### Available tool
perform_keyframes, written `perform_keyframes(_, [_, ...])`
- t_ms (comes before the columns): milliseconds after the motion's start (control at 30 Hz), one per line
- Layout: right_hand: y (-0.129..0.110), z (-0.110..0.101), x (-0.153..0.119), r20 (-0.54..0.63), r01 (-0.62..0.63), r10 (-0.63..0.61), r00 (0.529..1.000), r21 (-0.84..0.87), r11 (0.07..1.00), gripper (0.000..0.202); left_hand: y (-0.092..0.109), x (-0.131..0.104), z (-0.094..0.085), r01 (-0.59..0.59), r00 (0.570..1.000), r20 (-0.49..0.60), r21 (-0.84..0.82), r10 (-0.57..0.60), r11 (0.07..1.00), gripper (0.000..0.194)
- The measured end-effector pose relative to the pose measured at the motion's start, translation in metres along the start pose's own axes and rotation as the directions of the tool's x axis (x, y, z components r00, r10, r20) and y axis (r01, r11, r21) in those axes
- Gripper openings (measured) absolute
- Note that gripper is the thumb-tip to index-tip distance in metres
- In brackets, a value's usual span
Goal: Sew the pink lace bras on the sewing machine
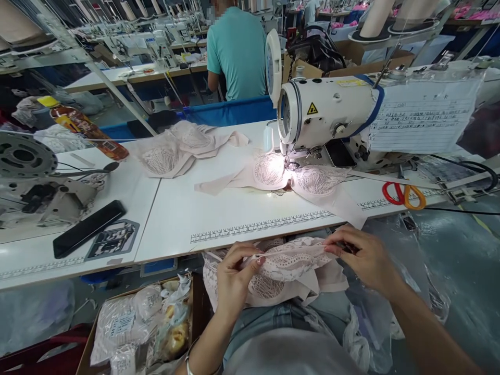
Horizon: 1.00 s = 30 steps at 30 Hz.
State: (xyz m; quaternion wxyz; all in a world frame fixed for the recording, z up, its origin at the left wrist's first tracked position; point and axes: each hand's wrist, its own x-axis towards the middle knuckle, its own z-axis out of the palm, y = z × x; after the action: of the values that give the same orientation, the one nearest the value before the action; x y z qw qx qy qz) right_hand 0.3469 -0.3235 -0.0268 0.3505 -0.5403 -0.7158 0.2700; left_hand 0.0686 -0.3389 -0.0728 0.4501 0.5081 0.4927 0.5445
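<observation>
A pale pink lace bra [292,260] is stretched between my two hands above my lap. My left hand [238,273] pinches its edge on the left between thumb and fingers. At the other end my right hand [361,258] pinches the same edge, fingers closed. More pink lace pieces [267,289] lie beneath it on my lap. On the table ahead, another pink bra [269,172] sits under the lit needle of the white sewing machine [328,112], one cup to each side. Further left, a pile of pink bras [175,148] rests on the tabletop.
Red and orange-handled scissors [404,195] lie right of the machine. At left are a black phone [89,229], a drink bottle [84,127] and another machine [35,182]. A box [191,312] of packets stands below the table. A person [236,52] sits beyond it.
</observation>
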Motion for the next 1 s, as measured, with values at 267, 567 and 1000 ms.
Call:
perform_keyframes(267, [-0.023,-0.014,0.013,0.320,0.063,-0.125,0.939,0.196,0.978,0.019,0.033,0.022,-0.010,-0.005,0.739,0.668,0.139,-0.090,0.990,0.045])
perform_keyframes(567, [-0.029,0.017,0.007,0.338,0.042,-0.099,0.936,0.173,0.984,0.014,0.030,0.012,0.043,-0.107,0.829,0.554,0.022,0.077,0.994,0.035])
perform_keyframes(1000, [-0.010,0.004,0.008,0.235,0.059,-0.159,0.959,0.382,0.922,0.025,0.033,0.019,0.042,0.045,0.847,0.531,-0.106,0.018,0.993,0.035])
